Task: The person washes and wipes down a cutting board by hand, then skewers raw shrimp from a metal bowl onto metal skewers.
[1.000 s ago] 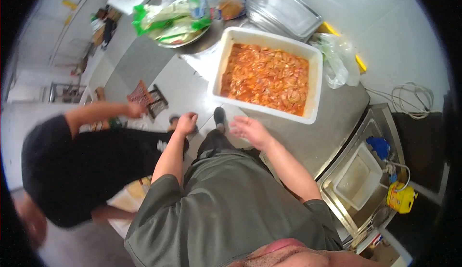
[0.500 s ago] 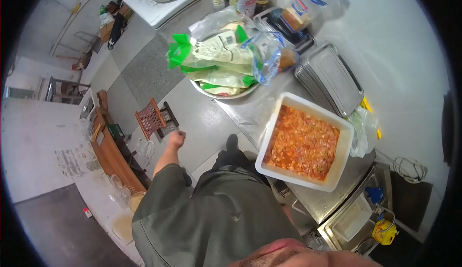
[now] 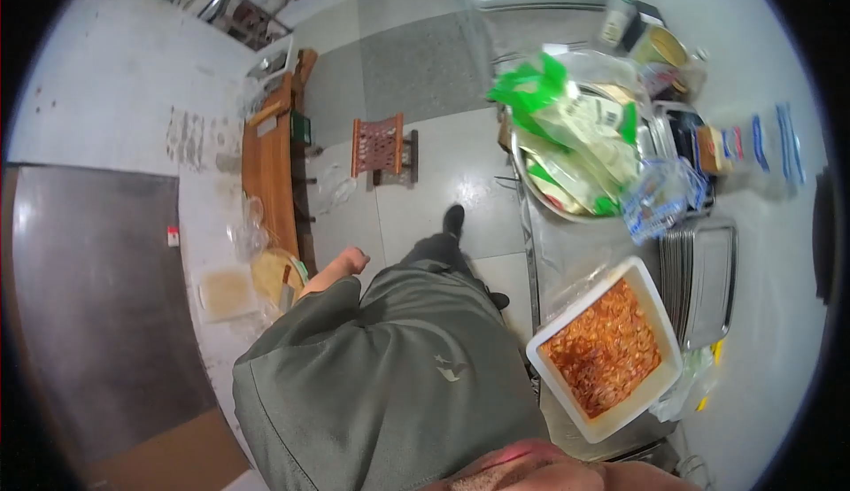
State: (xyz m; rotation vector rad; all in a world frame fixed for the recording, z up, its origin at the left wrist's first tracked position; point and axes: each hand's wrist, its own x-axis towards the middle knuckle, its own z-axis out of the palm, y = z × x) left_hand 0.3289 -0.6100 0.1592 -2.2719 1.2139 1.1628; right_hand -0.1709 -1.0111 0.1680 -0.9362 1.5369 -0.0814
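Observation:
My left hand [image 3: 355, 260] hangs low at my side, over the floor, with its fingers curled in. Nothing shows in it. The nearest thing ahead of it is a small reddish-brown stool [image 3: 378, 146] with a woven-looking seat. My right hand is out of view. On the steel counter at my right stands a white tub [image 3: 542, 349] of chopped, orange-red sauced food [image 3: 611, 349]. Farther along the counter, a metal bowl [image 3: 567, 215] holds green-and-clear plastic packages [image 3: 580, 141].
Stacked metal trays [image 3: 708, 278] lean by the right wall. Beyond them are a tin can [image 3: 660, 48] and a bottle [image 3: 617, 17]. A wooden bench [image 3: 267, 177] and a round board with a cleaver [image 3: 286, 292] are on the left. Tiled floor [image 3: 452, 150] runs between.
My view has turned left and moved along, so the tub sits lower in view and the sink is gone from sight. The left hand stays curled at my side.

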